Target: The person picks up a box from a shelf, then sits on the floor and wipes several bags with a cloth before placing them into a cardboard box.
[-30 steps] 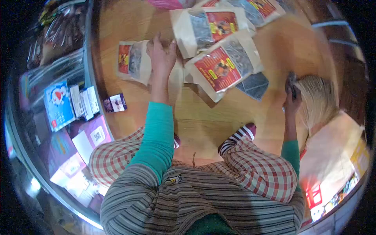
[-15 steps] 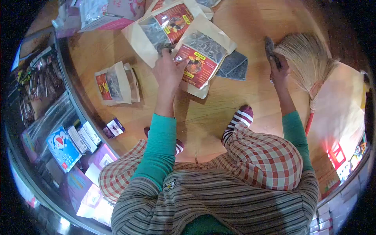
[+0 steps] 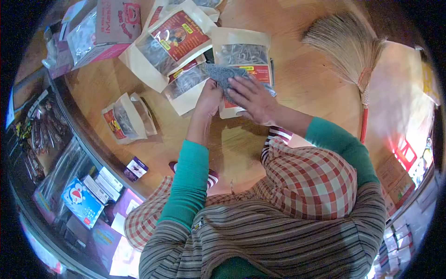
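Observation:
My right hand (image 3: 253,98) lies over a grey cloth (image 3: 223,74), pressing it on the front of a kraft-paper pouch (image 3: 242,46) with a clear window and a red label. Closed at the left edge of that pouch is my left hand (image 3: 210,98), its fingertips partly hidden by the cloth. Beside it another windowed pouch (image 3: 186,86) lies partly under a larger red-labelled pouch (image 3: 179,35). The contents behind the windows look like dark, thin strips.
A smaller pouch (image 3: 125,118) stands on the wooden floor to the left. The broom (image 3: 348,51) lies at right. A pink-and-white carton (image 3: 116,23) is at upper left. A dark-edged display case (image 3: 69,104) with packets and boxes runs along the left, near a small purple box (image 3: 135,169).
My right hand has come in from the right with the grey cloth, onto the pouch. My left hand has shifted to the pouch's edge. The view has moved slightly.

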A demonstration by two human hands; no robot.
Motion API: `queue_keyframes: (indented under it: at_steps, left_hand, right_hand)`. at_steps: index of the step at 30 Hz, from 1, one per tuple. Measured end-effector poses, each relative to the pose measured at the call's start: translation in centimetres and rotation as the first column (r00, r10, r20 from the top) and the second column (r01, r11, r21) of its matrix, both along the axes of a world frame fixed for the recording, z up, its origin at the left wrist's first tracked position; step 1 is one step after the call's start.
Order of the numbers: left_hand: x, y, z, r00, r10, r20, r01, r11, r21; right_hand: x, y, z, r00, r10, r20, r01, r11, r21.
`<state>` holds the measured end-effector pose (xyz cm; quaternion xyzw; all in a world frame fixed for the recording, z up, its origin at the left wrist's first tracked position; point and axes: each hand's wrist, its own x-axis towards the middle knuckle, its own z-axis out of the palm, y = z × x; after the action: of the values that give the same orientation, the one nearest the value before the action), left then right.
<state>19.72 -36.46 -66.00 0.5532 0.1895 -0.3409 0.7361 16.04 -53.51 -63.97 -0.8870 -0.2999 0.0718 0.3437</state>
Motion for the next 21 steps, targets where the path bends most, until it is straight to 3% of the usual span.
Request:
queue_keyframes:
  at_steps: [1, 3, 5, 7, 9, 10, 12, 14, 16, 17, 18, 19, 21]
  left_hand:
    - [-0.4, -0.3, 0.2, 0.993, 0.117, -0.032, -0.119, 0.991, -0.059]
    - [-0.9, 0.2, 0.0, 0.993, 0.095, -0.072, -0.099, 0.993, -0.056]
    - [-0.9, 0.7, -1.6, 0.991, -0.110, -0.075, 0.107, 0.994, -0.038]
    - [-0.9, 0.5, -1.4, 0.994, -0.087, -0.071, 0.082, 0.994, -0.072]
    - [-0.7, 0.4, -1.1, 0.997, -0.056, -0.058, 0.050, 0.993, -0.106]
    - [-0.7, 0.4, -0.9, 0.996, -0.065, -0.061, 0.060, 0.994, -0.090]
    - [-0.5, 0.5, -0.7, 0.995, -0.082, -0.054, 0.078, 0.994, -0.070]
    - [-0.7, 0.8, -0.8, 0.999, -0.022, -0.034, 0.014, 0.978, -0.209]
    - [-0.6, 1.3, 0.2, 0.999, -0.051, -0.009, 0.048, 0.979, -0.200]
    - [-0.6, 1.3, 0.7, 0.997, -0.070, 0.018, 0.072, 0.979, -0.191]
    - [-0.7, 1.2, 0.9, 0.998, -0.056, 0.015, 0.058, 0.979, -0.195]
    - [-0.8, 1.2, 1.2, 0.999, -0.001, 0.050, 0.015, 0.962, -0.272]
    - [-0.6, 1.3, 1.8, 0.995, 0.050, 0.084, -0.019, 0.939, -0.342]
  right_hand:
    - [0.0, 0.0, -0.3, 0.996, 0.079, 0.034, -0.075, 0.993, -0.094]
    - [0.4, 0.0, -1.0, 0.988, 0.148, 0.055, -0.135, 0.973, -0.185]
    - [2.1, -0.3, -2.0, 0.994, 0.021, 0.111, 0.015, 0.948, -0.317]
    - [4.3, -1.2, -2.8, 0.996, 0.002, 0.087, 0.030, 0.932, -0.361]
    - [6.6, -2.5, -4.3, 0.979, -0.106, 0.172, 0.172, 0.882, -0.439]
    - [7.8, -3.5, -5.0, 0.979, -0.109, 0.174, 0.176, 0.882, -0.437]
    - [9.8, -6.3, -6.0, 0.937, -0.350, -0.002, 0.326, 0.873, -0.362]
    - [9.9, -8.8, -6.7, 0.939, -0.344, 0.014, 0.332, 0.893, -0.304]
    - [10.1, -9.2, -5.5, 0.944, -0.328, 0.025, 0.323, 0.911, -0.255]
    - [10.3, -9.8, -4.8, 0.721, -0.554, -0.417, 0.613, 0.790, 0.008]
    - [10.5, -9.9, -3.7, 0.349, -0.473, -0.809, 0.868, 0.488, 0.089]
    - [10.5, -10.2, -3.1, 0.353, -0.471, -0.809, 0.863, 0.498, 0.087]
    - [10.0, -10.9, -1.9, 0.384, 0.061, -0.921, 0.908, 0.157, 0.389]
